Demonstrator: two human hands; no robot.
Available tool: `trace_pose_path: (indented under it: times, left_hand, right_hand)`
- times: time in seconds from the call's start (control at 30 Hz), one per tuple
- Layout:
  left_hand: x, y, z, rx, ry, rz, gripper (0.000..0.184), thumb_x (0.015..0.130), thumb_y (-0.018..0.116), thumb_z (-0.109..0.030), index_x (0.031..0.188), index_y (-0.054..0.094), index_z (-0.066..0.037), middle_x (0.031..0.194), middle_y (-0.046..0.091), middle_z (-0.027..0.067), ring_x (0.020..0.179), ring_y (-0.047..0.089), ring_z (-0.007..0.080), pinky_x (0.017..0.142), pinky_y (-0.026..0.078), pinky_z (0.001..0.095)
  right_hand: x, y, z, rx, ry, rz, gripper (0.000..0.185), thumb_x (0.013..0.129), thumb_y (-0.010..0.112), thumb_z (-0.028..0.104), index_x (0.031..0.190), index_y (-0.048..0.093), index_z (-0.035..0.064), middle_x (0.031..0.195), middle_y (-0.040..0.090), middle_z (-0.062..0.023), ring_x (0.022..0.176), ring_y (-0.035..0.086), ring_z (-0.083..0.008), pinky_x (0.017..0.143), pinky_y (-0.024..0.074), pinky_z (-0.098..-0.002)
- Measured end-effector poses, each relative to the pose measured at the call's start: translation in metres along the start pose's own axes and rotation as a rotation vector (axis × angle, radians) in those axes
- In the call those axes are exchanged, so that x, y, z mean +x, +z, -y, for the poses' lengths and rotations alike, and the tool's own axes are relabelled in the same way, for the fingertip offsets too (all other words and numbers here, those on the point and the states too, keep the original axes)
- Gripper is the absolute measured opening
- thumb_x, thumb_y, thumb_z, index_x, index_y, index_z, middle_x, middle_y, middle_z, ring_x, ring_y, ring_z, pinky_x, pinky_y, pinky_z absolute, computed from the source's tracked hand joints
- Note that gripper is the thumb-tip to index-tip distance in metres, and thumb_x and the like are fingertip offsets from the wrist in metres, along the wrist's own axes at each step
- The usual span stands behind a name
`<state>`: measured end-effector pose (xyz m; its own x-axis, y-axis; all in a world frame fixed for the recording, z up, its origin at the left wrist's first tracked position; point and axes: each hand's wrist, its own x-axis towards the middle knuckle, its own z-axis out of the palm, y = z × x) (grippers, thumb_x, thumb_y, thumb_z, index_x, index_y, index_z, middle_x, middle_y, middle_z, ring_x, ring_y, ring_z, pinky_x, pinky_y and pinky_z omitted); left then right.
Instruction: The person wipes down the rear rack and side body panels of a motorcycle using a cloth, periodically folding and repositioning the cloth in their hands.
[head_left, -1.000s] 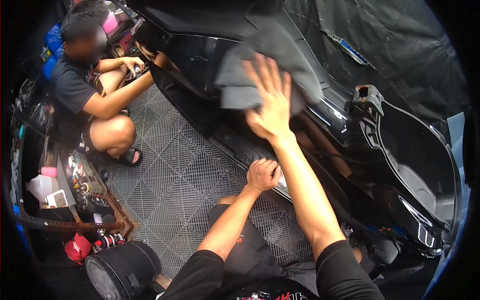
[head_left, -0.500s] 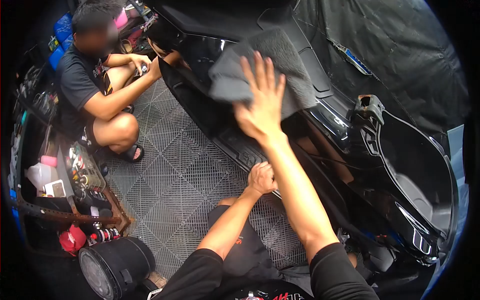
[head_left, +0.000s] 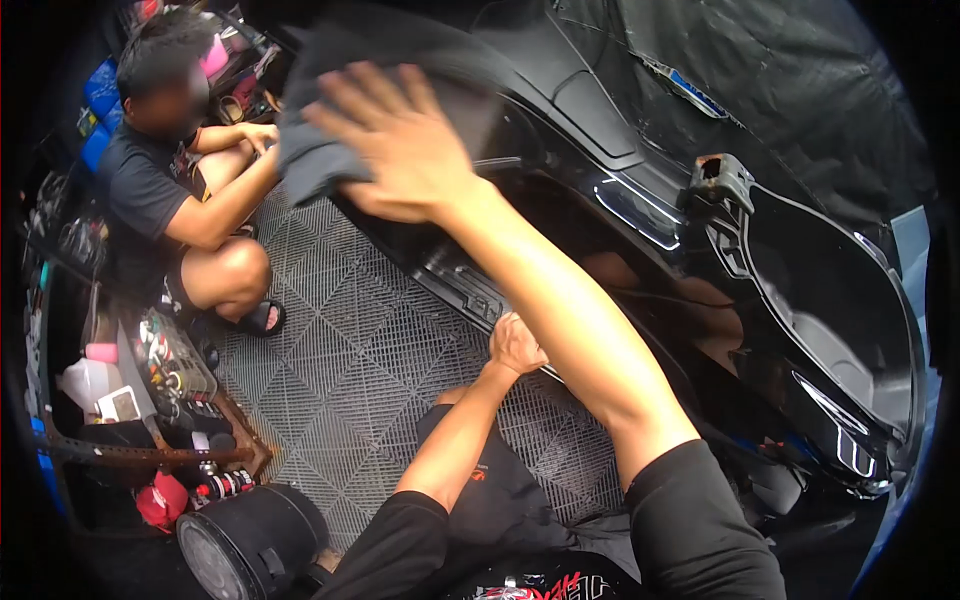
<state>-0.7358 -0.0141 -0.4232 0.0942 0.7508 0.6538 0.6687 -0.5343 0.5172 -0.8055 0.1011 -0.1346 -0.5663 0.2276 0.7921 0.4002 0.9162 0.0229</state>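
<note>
I see the right hand [head_left: 415, 160] splayed on grey cloth [head_left: 312, 165]; trapped grit could scratch scooter bodywork [head_left: 560, 215]. Left hand [head_left: 516, 346] curled, contents unclear.

A broad way lies open over the ridged floor [head_left: 340, 350], between the person's left forearm [head_left: 465, 440] and the squatting co-worker [head_left: 150, 190]; a hand could pass there. The loaded rack [head_left: 150, 455] and the black bucket [head_left: 250, 545] bound it on the person's left. On the other side the motorbike [head_left: 575, 195] stands like a wall, and the right arm [head_left: 570, 310] slants across my view of it. Past the grey cloth [head_left: 310, 160], the co-worker's forearm leaves little room. A hand could enter the bike's hollow [head_left: 830, 270] from above, but the metal bracket [head_left: 722, 182] juts at one end.
</note>
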Motion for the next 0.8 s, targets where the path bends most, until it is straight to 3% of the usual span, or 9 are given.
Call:
trace_pose_path:
  times: [0.1,0.33,0.4,0.47,0.53,0.6,0.67,0.7,0.8]
  left_hand:
    - [-0.002,0.004,-0.002,-0.142,-0.077,0.011,0.028,0.083,0.065,-0.034,0.087,0.075,-0.008,0.08,0.072,0.014,0.079,0.069,0.0367,0.076,0.054,0.0491]
    - [-0.007,-0.002,0.004,-0.001,-0.105,0.126,0.029,0.084,0.066,-0.038,0.09,0.074,-0.01,0.086,0.072,0.0124,0.084,0.069,0.0369,0.077,0.054,0.0484]
    - [-0.016,0.006,0.012,0.086,-0.162,0.189,0.033,0.089,0.066,-0.043,0.097,0.072,-0.012,0.1,0.073,0.0145,0.092,0.069,0.0353,0.082,0.053,0.0493]
    - [-0.034,0.032,0.033,0.21,-0.06,0.101,0.028,0.091,0.065,-0.039,0.105,0.069,-0.015,0.103,0.072,0.0112,0.101,0.068,0.0305,0.085,0.054,0.0469]
    - [-0.036,0.017,0.029,0.139,-0.121,0.105,0.03,0.091,0.065,-0.038,0.109,0.066,-0.014,0.108,0.07,0.0121,0.104,0.067,0.0309,0.087,0.053,0.0473]
    - [-0.042,-0.002,0.018,0.059,-0.193,0.122,0.033,0.092,0.064,-0.038,0.114,0.063,-0.014,0.112,0.068,0.013,0.107,0.066,0.0313,0.089,0.053,0.0477]
    - [-0.051,-0.015,0.01,-0.013,-0.26,0.13,0.036,0.092,0.064,-0.037,0.118,0.06,-0.014,0.117,0.065,0.0138,0.11,0.064,0.0317,0.091,0.052,0.048]
    - [-0.056,-0.016,0.009,-0.054,-0.3,0.126,0.038,0.092,0.064,-0.037,0.121,0.058,-0.014,0.119,0.064,0.0143,0.112,0.064,0.0319,0.093,0.052,0.0482]
    - [-0.065,-0.027,0.003,-0.23,-0.425,0.096,0.044,0.092,0.064,-0.036,0.128,0.054,-0.013,0.126,0.061,0.0156,0.117,0.062,0.0325,0.096,0.051,0.0487]
  right_hand:
    - [0.009,0.008,-0.005,0.09,-0.114,0.041,0.091,0.073,0.071,0.039,0.158,0.043,0.0249,0.167,0.034,-0.0068,0.155,0.027,-0.0315,0.126,0.0159,-0.0612]
    - [-0.124,-0.036,0.008,0.116,0.433,0.126,0.076,0.086,0.058,0.034,0.159,0.041,0.0228,0.172,0.023,-0.006,0.159,0.016,-0.0344,0.127,0.0103,-0.0596]
    - [-0.146,-0.04,0.03,0.508,0.645,0.041,0.068,0.094,0.051,0.031,0.158,0.042,0.0122,0.169,0.03,-0.0113,0.157,0.022,-0.0325,0.127,0.0138,-0.0547]
    - [-0.173,-0.039,0.052,1.344,1.315,-0.181,0.058,0.102,0.043,0.03,0.151,0.049,0.0007,0.159,0.044,-0.0171,0.151,0.035,-0.0307,0.126,0.0201,-0.0465]
    - [-0.2,-0.046,0.076,1.436,1.337,-0.471,0.056,0.104,0.043,0.034,0.143,0.055,-0.004,0.149,0.052,-0.0184,0.143,0.044,-0.0267,0.123,0.0278,-0.039]
    - [-0.26,-0.011,0.068,1.884,1.31,-0.664,0.05,0.099,0.052,0.034,0.133,0.063,-0.0003,0.136,0.063,-0.0174,0.127,0.058,-0.03,0.113,0.0422,-0.042]
    - [-0.238,-0.076,0.102,2.34,1.242,-0.681,0.048,0.097,0.055,0.034,0.13,0.064,0.0002,0.129,0.068,-0.0171,0.119,0.064,-0.0312,0.108,0.0481,-0.0438]
    - [-0.232,-0.098,0.114,2.362,1.254,-0.771,0.044,0.096,0.055,0.032,0.126,0.065,0.0,0.119,0.072,-0.0167,0.108,0.069,-0.0338,0.102,0.0525,-0.0475]
    - [-0.252,-0.128,0.131,2.49,1.159,-0.792,0.047,0.094,0.057,0.031,0.128,0.064,-0.001,0.121,0.071,-0.0177,0.111,0.068,-0.034,0.102,0.0524,-0.0481]
